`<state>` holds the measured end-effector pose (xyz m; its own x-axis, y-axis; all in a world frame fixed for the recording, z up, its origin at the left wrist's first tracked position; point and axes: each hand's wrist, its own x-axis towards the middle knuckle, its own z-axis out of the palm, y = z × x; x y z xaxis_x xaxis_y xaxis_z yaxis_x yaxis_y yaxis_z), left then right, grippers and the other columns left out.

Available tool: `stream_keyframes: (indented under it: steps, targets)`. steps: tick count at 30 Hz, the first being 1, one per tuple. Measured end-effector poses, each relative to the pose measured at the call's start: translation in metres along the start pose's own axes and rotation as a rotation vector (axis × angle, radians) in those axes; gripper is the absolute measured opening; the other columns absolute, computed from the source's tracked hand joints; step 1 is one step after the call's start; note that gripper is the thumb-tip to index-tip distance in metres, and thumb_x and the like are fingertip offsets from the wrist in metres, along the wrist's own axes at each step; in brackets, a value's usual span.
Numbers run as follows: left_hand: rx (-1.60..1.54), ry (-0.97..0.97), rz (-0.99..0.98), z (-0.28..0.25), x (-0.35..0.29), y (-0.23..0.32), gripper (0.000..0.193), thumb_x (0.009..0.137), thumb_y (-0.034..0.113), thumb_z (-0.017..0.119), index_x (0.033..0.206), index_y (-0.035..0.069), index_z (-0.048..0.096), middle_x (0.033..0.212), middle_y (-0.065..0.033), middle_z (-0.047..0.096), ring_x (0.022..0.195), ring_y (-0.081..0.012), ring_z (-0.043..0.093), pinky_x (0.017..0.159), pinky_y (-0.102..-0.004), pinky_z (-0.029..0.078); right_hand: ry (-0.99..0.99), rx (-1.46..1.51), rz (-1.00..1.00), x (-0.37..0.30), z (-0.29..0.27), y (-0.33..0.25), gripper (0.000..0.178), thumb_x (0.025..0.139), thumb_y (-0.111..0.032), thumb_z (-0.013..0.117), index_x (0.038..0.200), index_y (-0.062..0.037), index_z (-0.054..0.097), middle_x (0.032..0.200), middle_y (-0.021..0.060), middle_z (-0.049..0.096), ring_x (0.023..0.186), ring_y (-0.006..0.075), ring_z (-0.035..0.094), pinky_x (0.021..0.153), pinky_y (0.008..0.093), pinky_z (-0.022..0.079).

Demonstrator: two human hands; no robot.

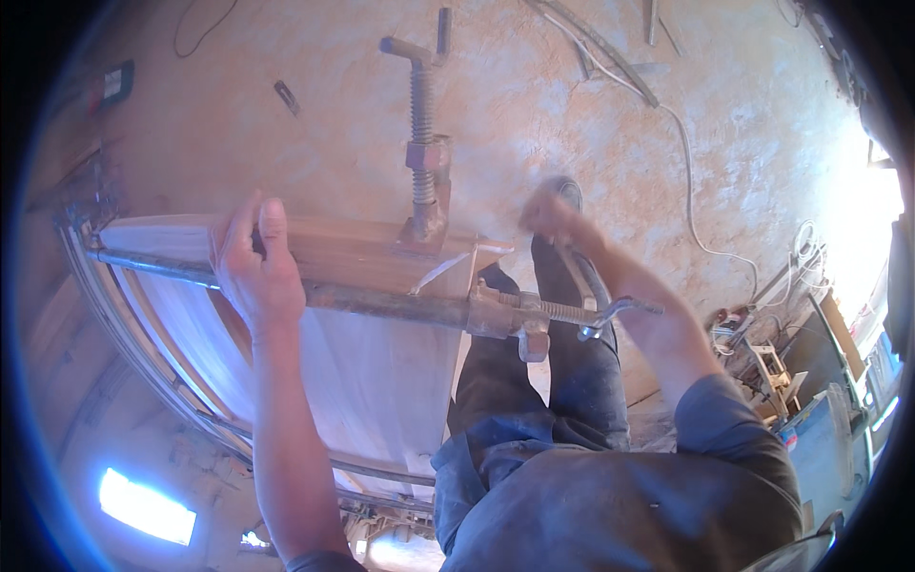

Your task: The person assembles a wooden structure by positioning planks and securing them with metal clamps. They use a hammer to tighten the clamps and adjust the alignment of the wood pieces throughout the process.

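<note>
A wooden panel frame [357,250] lies across the left, its edge facing up. My left hand [257,267] rests on this edge beside a long metal clamp bar [381,303], thumb and index finger stretched out and apart. My right hand [558,214] is smeared by motion and closed round something near the far end of a narrow grey metal piece [579,272], whose kind I cannot make out. Just below it, the bar's threaded screw [558,310] ends in a bent handle [629,307]. Another clamp screw [422,114] stands upright at the panel's corner.
Metal bars [610,57] and a pale cable [688,162] lie on the dusty floor beyond. Small loose metal pieces [286,97] are scattered there. Cable coils, boards and tools [772,372] crowd the right side. More clamp bars [381,474] run under the panel.
</note>
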<state>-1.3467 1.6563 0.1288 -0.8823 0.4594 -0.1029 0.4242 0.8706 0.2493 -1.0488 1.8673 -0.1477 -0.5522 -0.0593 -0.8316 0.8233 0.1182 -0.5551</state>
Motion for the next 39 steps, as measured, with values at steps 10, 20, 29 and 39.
stream_keyframes:
  steps: [10,20,29,39]
  targets:
    - [0.109,-0.043,0.062,-0.007,-0.003,-0.001,0.045,0.105,0.041,0.053,0.111,0.003,0.075,0.115,-0.0173,0.071,0.116,-0.0352,0.058,0.111,-0.0461,0.038,0.076,1.435,0.131,-0.227,0.208,0.014,0.067,0.106,-0.06,0.043,0.085,0.0001,0.066,0.058,0.0079,0.056,0.042,0.0139,0.04,0.043,0.0305,0.03]
    - [0.262,-0.15,0.132,-0.02,-0.002,0.017,0.048,0.106,0.043,0.045,0.109,0.008,0.078,0.116,-0.012,0.074,0.121,-0.0308,0.059,0.122,-0.057,0.025,0.494,1.454,0.048,-0.442,0.123,-0.184,0.018,0.099,-0.016,0.062,0.103,0.0012,0.061,0.061,0.0043,0.05,0.048,0.0163,0.046,0.048,0.0331,0.037]
    - [0.323,-0.203,0.151,-0.014,-0.009,0.008,0.049,0.107,0.039,0.043,0.103,0.005,0.079,0.119,-0.0092,0.073,0.128,-0.0301,0.055,0.124,-0.0577,0.022,1.535,0.448,-0.268,-0.417,0.09,-0.216,0.033,0.094,-0.01,0.062,0.121,0.0072,0.063,0.106,0.014,0.072,0.091,0.023,0.068,0.076,0.0334,0.054]
    - [0.286,-0.184,0.149,-0.013,0.002,0.013,0.04,0.104,0.035,0.051,0.099,0.006,0.078,0.113,-0.0046,0.073,0.121,-0.0245,0.058,0.121,-0.0554,0.027,1.415,0.052,-0.125,-0.28,-0.136,-0.255,0.023,0.086,-0.024,0.077,0.096,-0.0037,0.077,0.077,0.0077,0.074,0.072,0.0156,0.069,0.07,0.0313,0.055]
